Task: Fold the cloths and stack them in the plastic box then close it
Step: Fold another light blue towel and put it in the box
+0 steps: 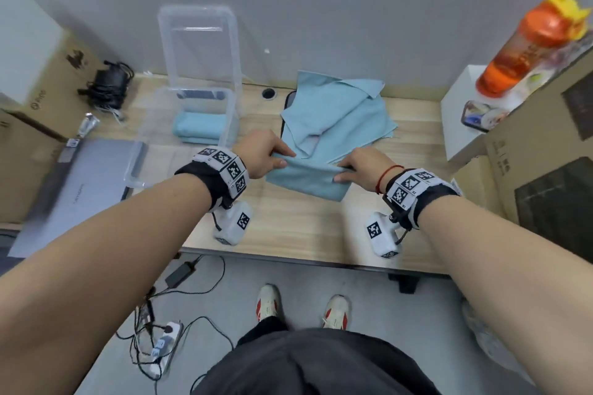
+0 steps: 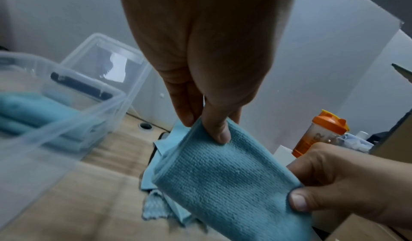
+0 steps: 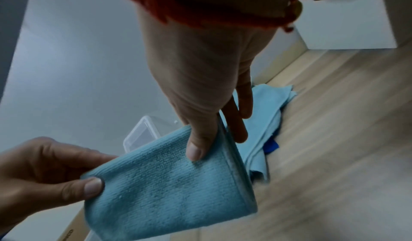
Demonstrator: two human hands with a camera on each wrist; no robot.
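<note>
A folded light blue cloth hangs just above the wooden table, held by both hands at its upper corners. My left hand pinches the left corner between thumb and fingers. My right hand pinches the right corner. The same cloth fills the left wrist view and shows as cloth in the right wrist view. A clear plastic box stands open at the left with folded blue cloths inside, its lid upright against the wall. Loose unfolded cloths lie behind the hands.
A laptop lies left of the box, with cardboard boxes and a black adapter beyond. An orange shaker bottle and a white box stand at the right, beside more cardboard boxes. Cables lie on the floor.
</note>
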